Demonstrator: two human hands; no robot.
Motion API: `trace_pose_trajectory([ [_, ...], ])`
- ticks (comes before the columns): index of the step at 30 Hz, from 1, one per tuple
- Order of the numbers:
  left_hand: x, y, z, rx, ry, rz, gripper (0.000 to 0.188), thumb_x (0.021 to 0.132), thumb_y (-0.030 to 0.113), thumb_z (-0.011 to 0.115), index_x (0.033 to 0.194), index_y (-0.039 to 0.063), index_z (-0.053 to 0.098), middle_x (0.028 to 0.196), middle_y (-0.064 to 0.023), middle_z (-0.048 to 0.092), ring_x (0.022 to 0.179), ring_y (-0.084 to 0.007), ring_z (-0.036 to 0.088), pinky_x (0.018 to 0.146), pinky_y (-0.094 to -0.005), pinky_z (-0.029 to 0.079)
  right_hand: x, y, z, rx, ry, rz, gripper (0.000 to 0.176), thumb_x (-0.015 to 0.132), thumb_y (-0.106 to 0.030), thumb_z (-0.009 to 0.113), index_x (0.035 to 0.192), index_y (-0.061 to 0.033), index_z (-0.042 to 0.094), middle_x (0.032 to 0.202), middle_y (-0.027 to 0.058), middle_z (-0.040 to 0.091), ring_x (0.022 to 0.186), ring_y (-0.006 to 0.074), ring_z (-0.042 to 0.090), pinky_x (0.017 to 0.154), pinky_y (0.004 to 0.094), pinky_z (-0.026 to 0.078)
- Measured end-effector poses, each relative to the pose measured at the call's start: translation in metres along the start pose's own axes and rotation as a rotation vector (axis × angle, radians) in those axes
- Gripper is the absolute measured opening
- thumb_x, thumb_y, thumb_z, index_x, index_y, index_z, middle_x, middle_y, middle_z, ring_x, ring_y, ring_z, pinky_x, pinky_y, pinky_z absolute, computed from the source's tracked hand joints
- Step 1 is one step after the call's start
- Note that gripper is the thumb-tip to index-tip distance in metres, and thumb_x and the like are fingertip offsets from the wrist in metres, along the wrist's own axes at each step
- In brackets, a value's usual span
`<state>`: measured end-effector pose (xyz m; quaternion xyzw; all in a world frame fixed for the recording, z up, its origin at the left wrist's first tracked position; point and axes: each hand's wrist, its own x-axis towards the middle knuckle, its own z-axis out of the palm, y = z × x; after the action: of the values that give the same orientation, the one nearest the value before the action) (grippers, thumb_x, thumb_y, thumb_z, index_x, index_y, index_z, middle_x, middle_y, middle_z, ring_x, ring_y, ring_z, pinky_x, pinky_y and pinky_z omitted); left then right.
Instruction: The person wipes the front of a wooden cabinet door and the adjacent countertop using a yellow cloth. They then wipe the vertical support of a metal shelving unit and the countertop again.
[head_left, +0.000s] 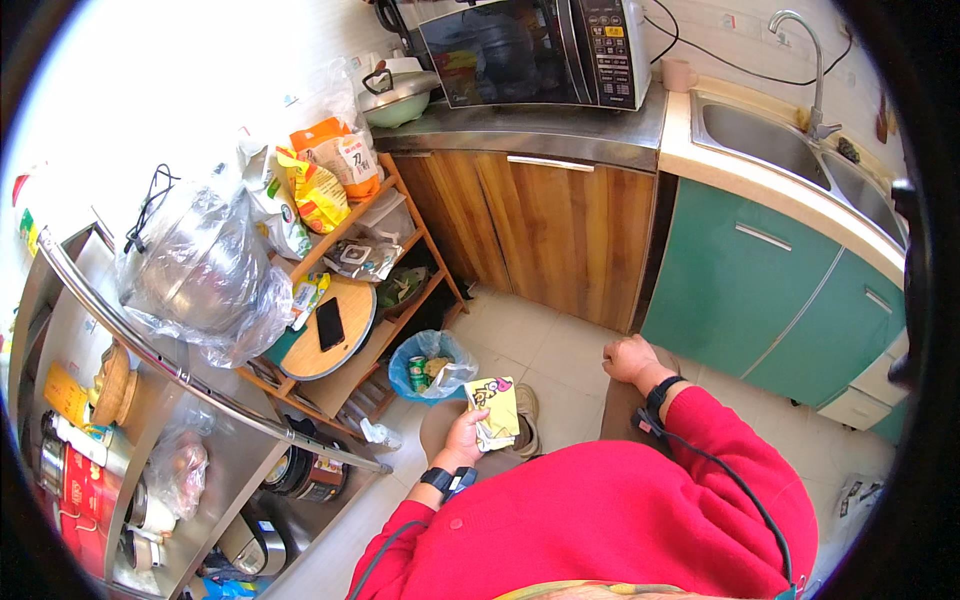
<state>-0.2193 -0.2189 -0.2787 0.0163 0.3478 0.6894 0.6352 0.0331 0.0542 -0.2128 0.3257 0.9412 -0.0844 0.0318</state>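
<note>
My left hand (463, 441) grips a flat yellow packet or folded sheet (493, 409) with cartoon print, the thumb on top of it. Its lower edge looks creased. Close beyond it on the floor stands a bin lined with a blue plastic bag (401, 367), holding green cans (418, 373) and crumpled waste. Over my right knee rests my right hand (628, 358), its fingers curled in and nothing seen in them. Both wrists wear black straps with cables. A beige shoe (528, 420) shows just past the packet.
A wooden rack (431, 255) to the left carries food bags and a round board (352, 319) with a black phone (330, 324). A curved steel rail (225, 397) edges the metal shelving. Ahead are wooden cupboards (570, 217), a microwave (510, 56), green cabinets (739, 277) and a steel sink (757, 139).
</note>
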Motion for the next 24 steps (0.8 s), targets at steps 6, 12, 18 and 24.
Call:
trace_pose_trajectory([
  [6,-0.04,0.0,-0.019,-0.025,-0.013,0.026,0.044,0.087,0.013,0.053,0.129,0.0,0.048,0.119,-0.0184,0.06,0.105,-0.0364,0.061,0.092,-0.0548,0.048,0.006,-0.006,0.004,0.193,0.037,0.064,0.027,0.077,-0.031,0.057,0.096,-0.014,0.069,0.097,0.0099,0.069,0.092,0.0289,0.064,0.086,0.0429,0.046],
  [12,-0.032,0.002,-0.01,-0.118,-0.08,0.016,0.045,0.087,0.014,0.054,0.129,-0.001,0.048,0.122,-0.0183,0.059,0.107,-0.0364,0.059,0.095,-0.0541,0.046,-0.012,-0.016,-0.006,0.073,0.209,0.169,0.027,0.078,-0.032,0.06,0.094,-0.0131,0.069,0.097,0.0098,0.068,0.096,0.0295,0.063,0.085,0.0385,0.049],
  [18,-0.007,-0.012,0.027,-0.083,-0.189,-0.091,0.042,0.088,0.012,0.052,0.128,0.0,0.048,0.12,-0.0185,0.06,0.106,-0.0362,0.06,0.093,-0.0535,0.047,-0.021,0.057,0.007,0.503,0.245,0.266,0.034,0.084,-0.036,0.056,0.095,-0.0049,0.067,0.106,0.0174,0.065,0.099,0.0329,0.061,0.087,0.0422,0.048],
  [24,0.002,-0.017,0.046,-0.036,-0.094,-0.141,0.045,0.088,0.013,0.052,0.13,0.0,0.046,0.121,-0.0201,0.059,0.107,-0.0376,0.06,0.094,-0.0556,0.046,-0.124,0.142,0.134,0.011,-0.447,0.089,0.031,0.089,-0.034,0.052,0.107,-0.012,0.066,0.111,0.0133,0.064,0.1,0.0353,0.06,0.085,0.0413,0.05],
])
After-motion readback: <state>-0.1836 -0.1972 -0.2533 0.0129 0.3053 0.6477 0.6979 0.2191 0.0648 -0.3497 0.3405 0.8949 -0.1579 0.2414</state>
